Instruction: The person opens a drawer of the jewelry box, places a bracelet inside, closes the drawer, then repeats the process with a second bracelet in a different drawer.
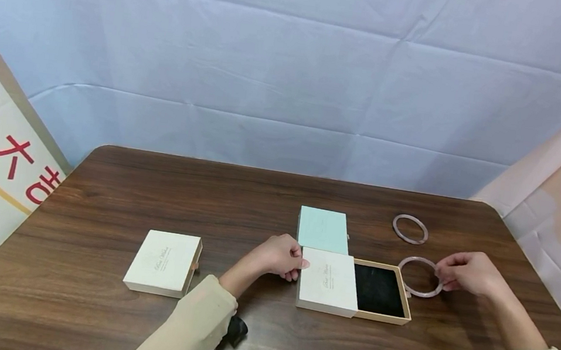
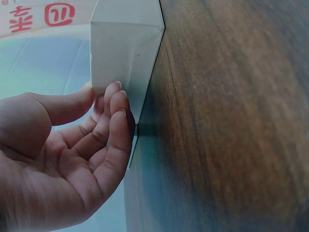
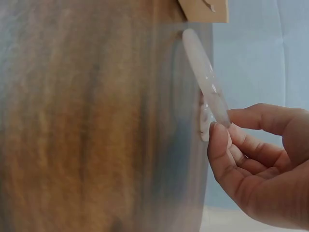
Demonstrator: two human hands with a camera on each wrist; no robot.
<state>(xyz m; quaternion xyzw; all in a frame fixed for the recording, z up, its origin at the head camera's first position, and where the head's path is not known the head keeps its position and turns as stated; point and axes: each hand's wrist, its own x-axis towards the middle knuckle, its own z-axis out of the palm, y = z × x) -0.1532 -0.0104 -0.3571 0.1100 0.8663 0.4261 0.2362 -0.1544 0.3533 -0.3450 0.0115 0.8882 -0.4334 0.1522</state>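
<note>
My left hand (image 1: 277, 255) holds the left end of a white box sleeve (image 1: 330, 285), thumb on the top edge and curled fingers against the side wall. From the sleeve's right end a tan-edged drawer (image 1: 379, 291) with a black lining is pulled out; no object lies on the lining. Between thumb and fingers, my right hand (image 1: 469, 275) pinches a pale, translucent bangle (image 3: 205, 72) by its right side. The bangle is tilted, its far end close to the drawer's outer wall. A second, similar bangle (image 1: 411, 217) lies flat on the table behind it.
A mint-green box (image 1: 323, 230) sits directly behind the white sleeve. Another white box (image 1: 162, 263), shut, stands at the left of the brown wooden table (image 1: 83, 303). Pale blue cloth (image 1: 272, 79) hangs behind, with printed banners on both sides.
</note>
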